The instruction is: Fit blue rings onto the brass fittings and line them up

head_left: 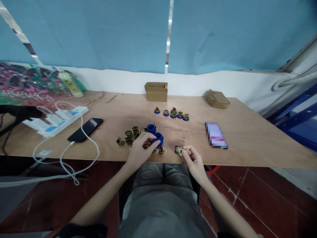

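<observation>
The left hand (141, 149), partly curled, pinches a blue ring (158, 140) between thumb and fingers, beside the brassy pieces (128, 134) clustered on the tabletop (247, 138). The right hand (195, 162) grips a metal piece (178, 150) with its fingertips, near the front edge. The ring looks round and hollow; the metal piece, dull and brassy.

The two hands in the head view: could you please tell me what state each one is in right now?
Left hand: closed, holding a blue ring.
Right hand: closed, holding a small brassy metal piece.
</observation>
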Demonstrator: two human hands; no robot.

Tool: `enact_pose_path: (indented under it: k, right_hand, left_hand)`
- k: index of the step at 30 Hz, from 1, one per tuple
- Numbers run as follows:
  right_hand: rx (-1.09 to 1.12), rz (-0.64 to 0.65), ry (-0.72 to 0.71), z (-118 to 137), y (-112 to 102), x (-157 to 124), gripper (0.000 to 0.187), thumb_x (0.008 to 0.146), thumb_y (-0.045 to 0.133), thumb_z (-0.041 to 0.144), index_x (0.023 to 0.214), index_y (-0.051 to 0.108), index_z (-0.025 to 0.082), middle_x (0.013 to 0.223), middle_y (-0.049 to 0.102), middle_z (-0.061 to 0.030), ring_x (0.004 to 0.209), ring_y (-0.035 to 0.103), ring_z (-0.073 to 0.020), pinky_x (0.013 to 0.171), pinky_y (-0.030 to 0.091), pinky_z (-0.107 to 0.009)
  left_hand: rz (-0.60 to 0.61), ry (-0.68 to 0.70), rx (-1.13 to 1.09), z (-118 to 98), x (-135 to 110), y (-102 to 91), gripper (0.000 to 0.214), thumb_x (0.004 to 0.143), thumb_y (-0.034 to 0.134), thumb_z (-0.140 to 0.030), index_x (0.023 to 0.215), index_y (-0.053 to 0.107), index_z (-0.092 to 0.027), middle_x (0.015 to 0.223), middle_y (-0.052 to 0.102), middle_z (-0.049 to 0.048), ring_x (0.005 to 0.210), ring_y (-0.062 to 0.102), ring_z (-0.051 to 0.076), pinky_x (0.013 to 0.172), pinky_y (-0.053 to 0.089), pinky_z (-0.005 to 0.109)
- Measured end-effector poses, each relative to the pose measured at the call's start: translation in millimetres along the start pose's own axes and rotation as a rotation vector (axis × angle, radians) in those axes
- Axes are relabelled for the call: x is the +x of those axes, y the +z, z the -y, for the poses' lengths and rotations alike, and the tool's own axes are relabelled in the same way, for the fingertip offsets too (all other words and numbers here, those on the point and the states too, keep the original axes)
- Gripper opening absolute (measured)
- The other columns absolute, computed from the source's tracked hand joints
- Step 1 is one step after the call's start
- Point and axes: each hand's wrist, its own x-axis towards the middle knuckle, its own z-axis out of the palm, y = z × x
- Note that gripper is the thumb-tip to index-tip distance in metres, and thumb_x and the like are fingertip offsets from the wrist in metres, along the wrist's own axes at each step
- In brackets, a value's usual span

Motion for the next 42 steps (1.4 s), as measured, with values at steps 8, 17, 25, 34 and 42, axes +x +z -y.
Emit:
enact_pose_path:
  k: [8, 17, 25, 34, 42]
  right_hand:
    - [-0.002, 0.049, -0.010, -2.5, -3.0, 8.5, 0.035, 0.093, 0.062, 0.057, 0.091, 0.057, 0.022, 0.061, 0.038, 0.0084, 0.047, 0.036, -0.0096, 0.046, 0.029, -0.023]
    - [0.024, 0.063, 0.008, -0.1, -2.7, 9.9, 0.038, 0.092, 0.063, 0.059, 0.091, 0.055, 0.022, 0.059, 0.040, 0.0090, 0.046, 0.036, -0.0091, 0.045, 0.028, -0.023]
    - [-0.047, 0.029, -0.005, -11.9, -2.9, 6.9, 0.034, 0.096, 0.059, 0.056, 0.095, 0.057, 0.022, 0.061, 0.040, 0.0076, 0.050, 0.037, -0.0107, 0.046, 0.030, -0.023]
    - [-0.279, -0.022, -0.223, -2.0, 5.1, -9.1, 0.019, 0.101, 0.054, 0.040, 0.101, 0.060, 0.022, 0.067, 0.048, 0.0044, 0.057, 0.048, -0.0136, 0.054, 0.041, -0.025]
    - [-0.534, 0.143, -0.513, -1.5, 2.9, -17.1, 0.009, 0.100, 0.050, 0.020, 0.107, 0.055, 0.024, 0.072, 0.058, 0.0020, 0.057, 0.056, -0.0144, 0.058, 0.046, -0.026]
  left_hand:
    - [0.040, 0.131, 0.488, 26.8, 47.7, 7.7, 0.021, 0.098, 0.059, -0.027, 0.098, 0.077, -0.018, 0.100, 0.068, 0.0106, 0.096, 0.061, 0.027, 0.092, 0.048, 0.043]
    - [0.052, 0.148, 0.610, 35.3, 43.4, 18.1, 0.022, 0.095, 0.063, -0.030, 0.105, 0.079, -0.018, 0.100, 0.062, 0.0133, 0.094, 0.055, 0.029, 0.090, 0.047, 0.045]
    - [-0.006, 0.245, 0.454, -2.3, 20.4, 13.3, 0.017, 0.100, 0.054, -0.024, 0.099, 0.069, -0.017, 0.098, 0.067, 0.0094, 0.094, 0.058, 0.025, 0.092, 0.049, 0.040]
    - [0.272, 0.284, 0.409, -32.3, -45.5, 47.2, 0.042, 0.102, 0.049, -0.043, 0.128, 0.058, -0.011, 0.112, 0.072, 0.0171, 0.102, 0.065, 0.032, 0.092, 0.053, 0.048]
    - [0.229, 0.163, 0.073, -32.3, -51.1, 44.5, 0.038, 0.104, 0.042, -0.025, 0.142, 0.044, -0.018, 0.129, 0.066, 0.0148, 0.121, 0.063, 0.026, 0.102, 0.053, 0.045]
